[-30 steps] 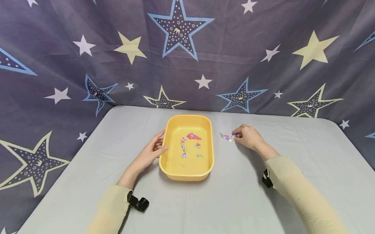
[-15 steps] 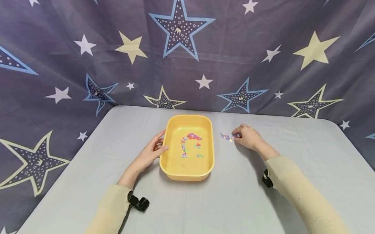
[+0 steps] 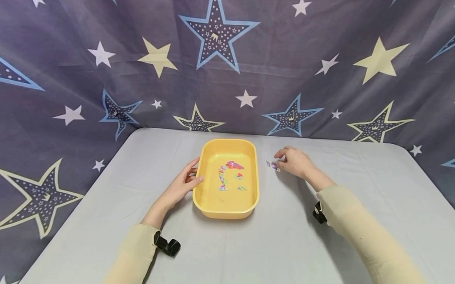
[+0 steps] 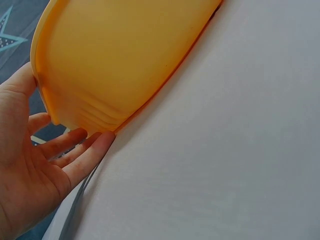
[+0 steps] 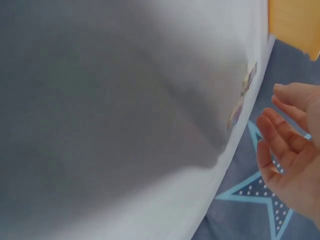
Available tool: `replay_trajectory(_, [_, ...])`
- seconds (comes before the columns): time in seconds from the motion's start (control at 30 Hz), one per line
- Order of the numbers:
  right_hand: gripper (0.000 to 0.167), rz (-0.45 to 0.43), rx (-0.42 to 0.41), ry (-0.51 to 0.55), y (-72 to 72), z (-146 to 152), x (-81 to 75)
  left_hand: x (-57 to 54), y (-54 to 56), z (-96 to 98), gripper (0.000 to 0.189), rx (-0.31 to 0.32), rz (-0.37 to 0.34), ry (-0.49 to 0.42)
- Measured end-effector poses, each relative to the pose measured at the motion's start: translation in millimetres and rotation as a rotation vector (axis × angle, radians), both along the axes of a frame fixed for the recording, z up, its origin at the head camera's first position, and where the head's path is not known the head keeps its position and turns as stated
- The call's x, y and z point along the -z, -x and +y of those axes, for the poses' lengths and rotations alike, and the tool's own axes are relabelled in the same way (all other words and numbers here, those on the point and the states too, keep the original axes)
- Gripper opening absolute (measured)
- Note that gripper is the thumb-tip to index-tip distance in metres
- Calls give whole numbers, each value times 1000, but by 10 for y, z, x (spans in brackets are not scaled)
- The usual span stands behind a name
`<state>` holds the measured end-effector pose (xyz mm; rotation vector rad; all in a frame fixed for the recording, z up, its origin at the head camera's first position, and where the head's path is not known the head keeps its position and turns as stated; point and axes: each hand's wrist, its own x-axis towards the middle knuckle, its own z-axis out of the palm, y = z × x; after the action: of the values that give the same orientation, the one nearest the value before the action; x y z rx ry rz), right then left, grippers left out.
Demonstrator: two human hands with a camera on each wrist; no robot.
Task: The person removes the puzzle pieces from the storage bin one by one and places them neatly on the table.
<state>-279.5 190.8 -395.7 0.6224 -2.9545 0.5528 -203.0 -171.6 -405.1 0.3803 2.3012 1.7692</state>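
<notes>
A yellow tub point(image 3: 225, 202) sits on the table, with several small colourful flat pieces, including a red one point(image 3: 234, 165), on its floor. My left hand point(image 3: 178, 188) holds the tub's left side, thumb at the rim and fingers against the outer wall; the left wrist view shows this hand point(image 4: 40, 170) at the yellow wall point(image 4: 115, 65). Right of the tub lies a multicoloured flat piece point(image 3: 273, 165). Just over it is my right hand point(image 3: 296, 162), thumb and fingers apart. In the right wrist view that hand point(image 5: 292, 145) holds nothing, near two small pieces point(image 5: 235, 115) on the table.
A pale grey cloth covers the table point(image 3: 223, 250). Behind it hangs a dark curtain point(image 3: 275, 77) printed with stars. Each wrist wears a black camera mount point(image 3: 167, 244).
My right hand has moved a little to the left, and its thumb and fingers have parted from the piece they were pinching. The left hand and the tub stay put.
</notes>
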Motion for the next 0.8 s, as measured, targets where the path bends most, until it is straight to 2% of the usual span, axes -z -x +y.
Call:
replay_trajectory(0.2, [25, 5, -9, 21, 13, -186, -48, -3, 0, -4, 67, 0, 4, -5])
replay_trajectory(0.43, [22, 45, -66, 65, 21, -440, -127, -19, -12, -10, 67, -10, 0, 6])
replay_trajectory(0.6, [17, 54, -35, 105, 30, -565, -196, -29, -4, -10, 67, -17, 5, 11])
replay_trajectory(0.8, [16, 52, 10, 123, 44, -590, -200, -15, -8, -15, 67, -12, 5, 11])
